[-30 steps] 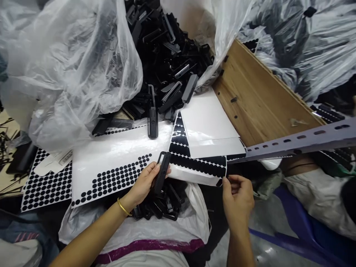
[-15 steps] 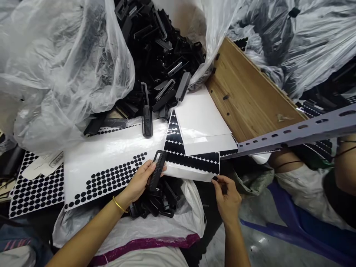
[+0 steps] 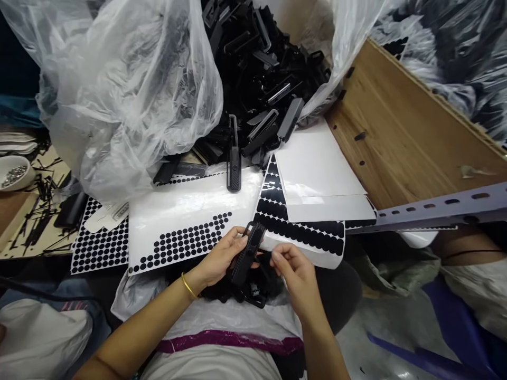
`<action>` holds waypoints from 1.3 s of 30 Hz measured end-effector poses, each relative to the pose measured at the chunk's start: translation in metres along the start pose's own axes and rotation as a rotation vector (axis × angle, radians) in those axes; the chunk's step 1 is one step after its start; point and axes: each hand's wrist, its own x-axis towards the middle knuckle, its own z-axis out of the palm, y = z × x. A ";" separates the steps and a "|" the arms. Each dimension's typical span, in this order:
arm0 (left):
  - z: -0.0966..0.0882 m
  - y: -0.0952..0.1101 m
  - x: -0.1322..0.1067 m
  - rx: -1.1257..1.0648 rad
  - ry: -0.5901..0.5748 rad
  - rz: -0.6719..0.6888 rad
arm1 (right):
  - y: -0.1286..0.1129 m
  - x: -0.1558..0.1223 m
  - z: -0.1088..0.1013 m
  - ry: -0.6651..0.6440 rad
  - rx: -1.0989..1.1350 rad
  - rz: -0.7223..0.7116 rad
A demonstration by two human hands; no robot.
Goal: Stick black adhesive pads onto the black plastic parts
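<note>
My left hand grips a long black textured plastic part, held tilted over my lap. My right hand is pinched right beside the part's lower side, thumb and forefinger pressed together on something too small to make out. Just beyond lies a white sheet of black round stickers. A second, larger sticker sheet lies to the left. Under my hands a white bag on my lap holds more black parts.
A big clear plastic bag spills a heap of black plastic parts at the back. A wooden board and a grey slotted metal bar lie at right. A small bowl sits at far left.
My right hand moved left from the sticker sheet's lower right corner to the black part in my left hand. The camera view shifted right and down.
</note>
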 end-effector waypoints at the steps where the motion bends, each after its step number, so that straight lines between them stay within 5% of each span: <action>1: -0.001 0.001 -0.002 0.011 -0.004 -0.003 | -0.002 0.006 0.006 -0.024 0.045 0.021; 9: -0.006 0.005 -0.009 0.094 0.005 -0.014 | -0.011 0.024 0.016 -0.096 0.025 0.044; 39: -0.011 -0.002 -0.007 0.372 0.100 0.067 | 0.006 0.032 0.038 -0.030 -0.159 -0.067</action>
